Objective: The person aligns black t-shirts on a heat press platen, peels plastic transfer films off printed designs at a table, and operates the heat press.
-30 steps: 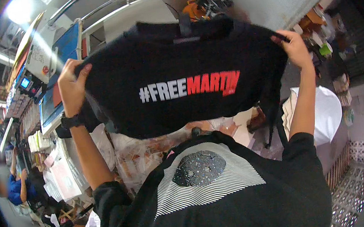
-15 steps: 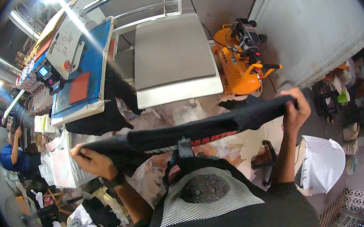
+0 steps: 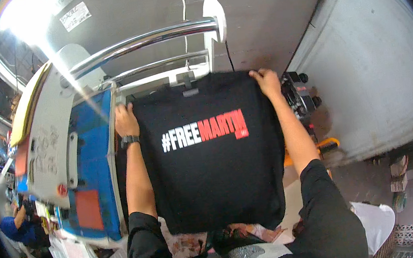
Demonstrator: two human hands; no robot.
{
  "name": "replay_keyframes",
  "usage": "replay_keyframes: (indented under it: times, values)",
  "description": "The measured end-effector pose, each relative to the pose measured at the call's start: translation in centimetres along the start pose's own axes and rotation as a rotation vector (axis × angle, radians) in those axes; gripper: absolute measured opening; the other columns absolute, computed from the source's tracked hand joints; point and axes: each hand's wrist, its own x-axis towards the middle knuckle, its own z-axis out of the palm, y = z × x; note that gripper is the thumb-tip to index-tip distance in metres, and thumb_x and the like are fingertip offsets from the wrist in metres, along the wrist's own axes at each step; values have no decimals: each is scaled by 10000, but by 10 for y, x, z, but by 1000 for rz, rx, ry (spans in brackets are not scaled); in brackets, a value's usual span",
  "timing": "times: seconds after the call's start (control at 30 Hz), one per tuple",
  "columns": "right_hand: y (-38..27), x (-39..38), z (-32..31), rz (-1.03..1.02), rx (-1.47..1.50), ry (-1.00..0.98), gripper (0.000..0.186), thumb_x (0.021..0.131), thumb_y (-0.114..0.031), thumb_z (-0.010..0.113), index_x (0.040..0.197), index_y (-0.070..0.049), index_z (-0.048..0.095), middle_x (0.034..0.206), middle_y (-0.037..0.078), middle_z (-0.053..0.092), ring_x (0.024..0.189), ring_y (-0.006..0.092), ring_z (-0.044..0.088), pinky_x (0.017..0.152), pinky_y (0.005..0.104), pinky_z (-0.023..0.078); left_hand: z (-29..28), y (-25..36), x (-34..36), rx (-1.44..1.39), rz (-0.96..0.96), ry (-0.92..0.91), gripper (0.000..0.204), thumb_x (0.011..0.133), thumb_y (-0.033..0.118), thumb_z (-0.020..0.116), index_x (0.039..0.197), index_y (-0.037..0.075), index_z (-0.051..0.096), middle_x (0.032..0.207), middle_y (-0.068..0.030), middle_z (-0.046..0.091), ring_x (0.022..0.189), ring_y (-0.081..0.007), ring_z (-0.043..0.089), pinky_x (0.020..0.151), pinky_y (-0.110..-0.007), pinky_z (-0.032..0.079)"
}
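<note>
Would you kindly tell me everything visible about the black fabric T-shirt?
The black, soft-looking fabric T-shirt is spread fairly flat, neckline at the far end, hem at the near end. Bold lettering, white then red, crosses its chest, with a small red block below the right end. A greyish label shows at the neckline. The left hand and right hand grip its upper corners; any support underneath is hidden.

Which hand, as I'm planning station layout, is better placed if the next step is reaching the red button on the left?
Probably the left hand: it holds the black shirt at the edge nearer the red button. The right hand holds the opposite edge, farther away.
</note>
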Motion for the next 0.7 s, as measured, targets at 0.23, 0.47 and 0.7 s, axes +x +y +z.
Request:
replay_keyframes:
  times: [0.23,0.47,0.7]
  values:
    - [37,5,109,165,23,-175,550,884,-532,656,863,18,665,911,260,669,899,461,630,757,522,484,91,-51,-26,-20,-29,-264,368,1021,422,484,994,64,567,1038,-139,598,921,-395,620,709,-499,508]
    - [29,64,126,289,-79,-166,564,863,-533,687,950,23,721,964,259,697,939,429,663,818,480,507,134,-54,34,89,-51,-385,430,1012,488,455,1002,74,569,1054,-119,620,950,-396,637,750,-514,523]
    - [25,57,134,489,-126,-211,582,866,-539,683,1139,-26,721,1077,231,711,1050,390,668,902,443,518,159,-51,44,55,14,-451,435,1015,504,444,1019,91,581,1071,-112,617,980,-389,628,782,-505,513]
